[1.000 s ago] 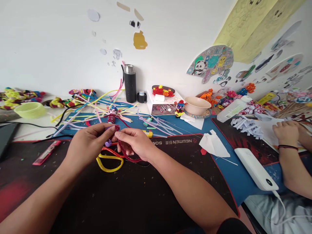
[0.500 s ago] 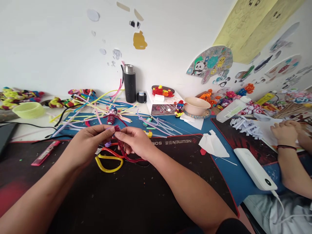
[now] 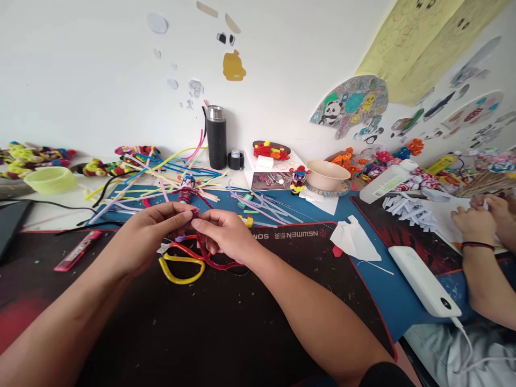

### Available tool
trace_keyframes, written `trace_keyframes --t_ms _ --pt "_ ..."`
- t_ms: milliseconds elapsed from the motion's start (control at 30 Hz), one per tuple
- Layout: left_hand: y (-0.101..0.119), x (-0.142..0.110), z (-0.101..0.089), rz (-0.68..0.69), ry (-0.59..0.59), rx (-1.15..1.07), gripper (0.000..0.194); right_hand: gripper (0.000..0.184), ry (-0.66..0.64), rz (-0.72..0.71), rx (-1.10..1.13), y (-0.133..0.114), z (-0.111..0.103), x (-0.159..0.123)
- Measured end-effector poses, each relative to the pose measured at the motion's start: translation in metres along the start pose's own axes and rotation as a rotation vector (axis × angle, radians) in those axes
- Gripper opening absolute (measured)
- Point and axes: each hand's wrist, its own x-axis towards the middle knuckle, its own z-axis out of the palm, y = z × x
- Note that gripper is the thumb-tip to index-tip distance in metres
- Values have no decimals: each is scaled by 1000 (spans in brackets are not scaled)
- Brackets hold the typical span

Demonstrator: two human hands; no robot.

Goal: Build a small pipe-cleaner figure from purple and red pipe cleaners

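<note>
Between my two hands is a dark red pipe cleaner [image 3: 200, 240], bent at its upper end and trailing in a curve below my right fingers. My left hand [image 3: 161, 228] pinches its upper end between thumb and forefinger. Right beside it, my right hand [image 3: 223, 232] pinches the same pipe cleaner, fingertips nearly touching the left ones. Under the hands lie scissors with one yellow handle [image 3: 183, 281] and one red handle [image 3: 185, 248]; their blades are mostly hidden. Just behind stands a small doll figure [image 3: 186, 189] with a dark red wrapped body.
Loose coloured pipe cleaners [image 3: 161, 172] spread behind the hands. A black thermos [image 3: 216, 140] stands by the wall, near a beige bowl [image 3: 328, 174]. A pink narrow case [image 3: 78, 251] lies left on the black mat [image 3: 193, 333]. At right are a white power bank [image 3: 423, 280] and another person's hands [image 3: 475, 220].
My hands stay almost in place, still pinching the pipe cleaner, with only slight finger movement. The view has shifted a little. At right, the other person's hands have moved slightly.
</note>
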Motion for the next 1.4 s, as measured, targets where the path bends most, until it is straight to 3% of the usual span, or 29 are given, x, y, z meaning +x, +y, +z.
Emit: trace_keyframes --t_ms 400,567,667,733,1067,1233,1400 --pt "0 0 4 -63 -56 -157 52 38 -6 -58 -16 4 -1 1" --pt "-3 3 -9 55 -96 140 50 34 8 -37 -18 1 -1 1" --pt "0 3 -14 123 -67 382 52 33 3 -32 -44 0 -1 -1" --pt "1 3 -16 132 -49 431 53 35 -7 -32 -76 -1 0 -2" --pt "0 0 -6 129 6 183 44 35 -25 -40 -45 -5 2 -4" --pt "-3 3 2 51 -25 67 49 33 -1 -48 -34 -2 0 -1" --pt "-9 4 -7 105 -77 190 56 22 11 -11 32 -5 0 0"
